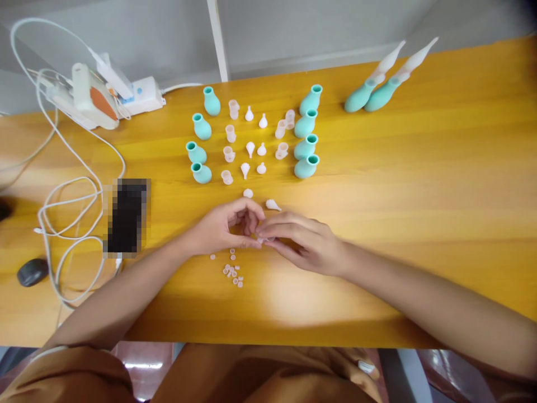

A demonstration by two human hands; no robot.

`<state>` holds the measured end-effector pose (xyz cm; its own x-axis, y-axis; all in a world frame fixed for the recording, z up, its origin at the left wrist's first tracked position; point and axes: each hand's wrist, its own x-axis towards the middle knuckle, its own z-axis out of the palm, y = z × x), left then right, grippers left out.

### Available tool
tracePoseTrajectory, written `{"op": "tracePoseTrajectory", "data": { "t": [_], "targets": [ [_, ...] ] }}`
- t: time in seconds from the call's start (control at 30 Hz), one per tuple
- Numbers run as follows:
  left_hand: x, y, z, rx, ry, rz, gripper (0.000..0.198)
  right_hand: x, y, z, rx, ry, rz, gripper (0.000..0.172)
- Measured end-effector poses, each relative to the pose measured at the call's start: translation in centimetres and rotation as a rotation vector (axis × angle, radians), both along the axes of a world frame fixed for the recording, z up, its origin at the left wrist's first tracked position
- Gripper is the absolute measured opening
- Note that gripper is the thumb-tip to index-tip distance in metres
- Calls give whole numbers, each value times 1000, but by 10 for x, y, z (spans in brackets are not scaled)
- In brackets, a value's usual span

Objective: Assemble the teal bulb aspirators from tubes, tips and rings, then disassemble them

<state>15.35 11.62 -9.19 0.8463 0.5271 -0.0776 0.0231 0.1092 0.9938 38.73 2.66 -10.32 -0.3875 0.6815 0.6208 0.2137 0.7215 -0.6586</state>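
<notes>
Noted small plastic piece (265, 240) above table (398, 179) | pinched in right hand (310, 240), fingers stretched over thumb | with left hand (220, 225) alongside, fingers arched, thumb tip at piece; cannot tell whether gripping | bordered by small rings (234, 274) bodyward, white nozzles (273, 205) beyond

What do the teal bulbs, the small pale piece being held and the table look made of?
Teal bulbs: likely rubber or silicone, smooth, satin, with thick rims.
Pale piece: perhaps translucent plastic or silicone; mostly hidden, so unsure.
Table: wood or wood-look laminate, glossy, with grain and bright reflections.
</notes>
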Motion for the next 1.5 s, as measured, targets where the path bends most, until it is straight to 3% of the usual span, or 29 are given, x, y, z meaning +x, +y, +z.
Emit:
{"op": "tracePoseTrajectory", "data": {
  "t": [0.47, 0.87, 1.17, 1.5],
  "targets": [
    [2, 0, 12, -13, 103, -46, 43, 2, -2, 4, -10, 3, 52, 44],
    [0, -1, 10, 34, 34, -55, 35, 1, -1, 6, -2, 17, 37, 37],
    [1, -1, 8, 58, 73, -48, 40, 2, -2, 7, -11, -10, 52, 33],
    [0, -4, 14, 151, 88, -37, 30, 2, -1, 5, 14, 22, 27, 34]
  ]
}}
